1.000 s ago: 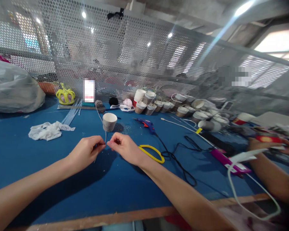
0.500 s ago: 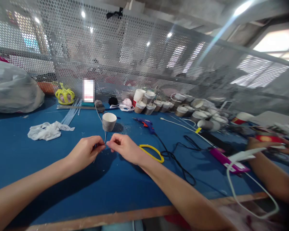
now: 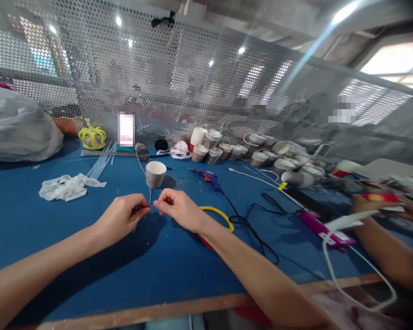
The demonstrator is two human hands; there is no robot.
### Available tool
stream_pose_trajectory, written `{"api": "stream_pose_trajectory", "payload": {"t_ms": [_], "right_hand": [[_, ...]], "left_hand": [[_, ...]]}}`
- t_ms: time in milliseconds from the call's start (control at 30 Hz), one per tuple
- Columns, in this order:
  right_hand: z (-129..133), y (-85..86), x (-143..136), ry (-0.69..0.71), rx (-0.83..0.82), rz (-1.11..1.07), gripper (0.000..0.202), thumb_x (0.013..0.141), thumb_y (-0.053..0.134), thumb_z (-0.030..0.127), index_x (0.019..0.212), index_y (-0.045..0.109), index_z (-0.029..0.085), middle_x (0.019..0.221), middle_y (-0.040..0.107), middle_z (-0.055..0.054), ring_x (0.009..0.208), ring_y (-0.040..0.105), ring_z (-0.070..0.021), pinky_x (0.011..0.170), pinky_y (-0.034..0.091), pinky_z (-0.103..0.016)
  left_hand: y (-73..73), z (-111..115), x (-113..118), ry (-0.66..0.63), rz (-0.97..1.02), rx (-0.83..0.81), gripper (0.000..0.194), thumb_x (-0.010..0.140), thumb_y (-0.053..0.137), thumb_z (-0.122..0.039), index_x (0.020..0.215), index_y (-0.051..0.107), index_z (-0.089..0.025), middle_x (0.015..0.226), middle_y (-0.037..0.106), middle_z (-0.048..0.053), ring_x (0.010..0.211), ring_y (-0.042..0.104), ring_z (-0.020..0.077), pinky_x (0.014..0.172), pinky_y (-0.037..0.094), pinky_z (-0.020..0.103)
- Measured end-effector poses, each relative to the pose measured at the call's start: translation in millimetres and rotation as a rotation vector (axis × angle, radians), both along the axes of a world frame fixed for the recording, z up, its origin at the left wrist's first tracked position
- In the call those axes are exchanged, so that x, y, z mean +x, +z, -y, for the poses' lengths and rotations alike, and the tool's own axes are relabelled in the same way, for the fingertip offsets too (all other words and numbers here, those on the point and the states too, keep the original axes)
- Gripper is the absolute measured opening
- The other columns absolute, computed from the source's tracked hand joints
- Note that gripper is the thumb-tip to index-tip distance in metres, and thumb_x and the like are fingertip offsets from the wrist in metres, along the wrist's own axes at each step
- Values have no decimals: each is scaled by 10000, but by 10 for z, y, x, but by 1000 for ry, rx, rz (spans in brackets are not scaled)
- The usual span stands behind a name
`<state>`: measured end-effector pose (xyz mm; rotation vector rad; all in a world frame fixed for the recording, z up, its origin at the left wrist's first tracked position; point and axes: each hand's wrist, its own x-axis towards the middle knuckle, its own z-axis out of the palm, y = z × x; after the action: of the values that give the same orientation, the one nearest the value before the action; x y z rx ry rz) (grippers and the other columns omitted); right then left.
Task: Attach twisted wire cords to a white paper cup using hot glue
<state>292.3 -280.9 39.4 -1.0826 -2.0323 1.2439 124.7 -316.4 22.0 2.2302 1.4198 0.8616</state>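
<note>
My left hand [image 3: 125,215] is closed in a pinch on grey yarn [image 3: 150,196], which runs back past a cup to a grey yarn ball [image 3: 140,148]. A short end hangs below the fingers. Just to the right, my right hand [image 3: 181,208] pinches with thumb and forefinger close to the left fingertips; whatever lies between them is too small to make out. Beyond both hands stands the upright cup [image 3: 156,174], white inside and wrapped in grey outside, touched by neither hand.
A blue glue gun [image 3: 208,177] with black cable lies right of the cup. A yellow-and-red loop handle [image 3: 220,214] sits by my right forearm. Several wrapped cups [image 3: 237,151] line the back. White lace [image 3: 64,187] lies left. At right, another person's arm [image 3: 375,238] and a purple power strip [image 3: 325,229].
My right hand has shifted slightly to the right, widening the gap between the fingertips. More red of the loop handle shows beneath my right forearm. The left hand stays in place.
</note>
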Motion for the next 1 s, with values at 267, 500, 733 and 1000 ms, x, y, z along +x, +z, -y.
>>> {"api": "stream_pose_trajectory", "payload": {"t_ms": [267,500,733,1000], "right_hand": [[-35,-39,15,26,-178,10,453,775,379,556,635,492,140,521,492,11,417,380,-53,393,288,-189],[-15,-18,0,-20,-31,-37,304,659,638,397,627,475,142,525,455,50,450,360,-40,422,273,-180],[-90,-30,19,-65,-397,-304,278,825,434,367,760,534,116,655,547,-19,523,495,-59,468,382,-185],[-67,-30,37,-34,-351,-290,182,765,537,267,653,451,152,516,535,31,411,495,-71,381,373,-184]], "left_hand": [[5,1,4,10,9,-4,175,784,434,-236,678,543,-150,596,567,-5,532,464,100,516,342,197],[18,0,2,11,13,-22,166,784,438,-249,705,546,-151,618,577,0,546,475,104,527,347,198],[36,3,-19,34,26,-15,200,790,420,-273,701,546,-147,614,568,4,544,463,106,529,345,204],[42,-52,-45,78,312,-191,219,747,471,-344,664,520,-148,553,485,-33,507,400,84,472,313,191]]}}
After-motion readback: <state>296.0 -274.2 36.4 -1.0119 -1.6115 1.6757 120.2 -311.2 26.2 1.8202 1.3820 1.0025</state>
